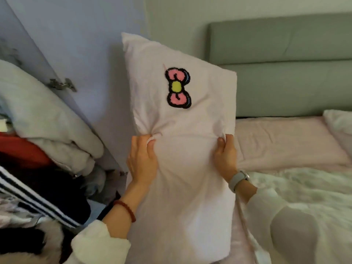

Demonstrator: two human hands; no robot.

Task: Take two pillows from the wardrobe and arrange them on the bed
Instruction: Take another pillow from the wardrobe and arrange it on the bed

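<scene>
Beside the bed (pixel 285 141), both hands grip an upright pillow (pixel 182 159).

Dim, soft even light, slight overall blur, wide-angle bending at edges

pale pink pillow (pixel 181 159) (pink-and-yellow bow (pixel 177 88)), green headboard (pixel 285 60)

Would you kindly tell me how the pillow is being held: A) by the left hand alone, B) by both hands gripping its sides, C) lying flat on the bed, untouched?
B: the left hand and right hand each pinch a side of the upright pillow.
</scene>
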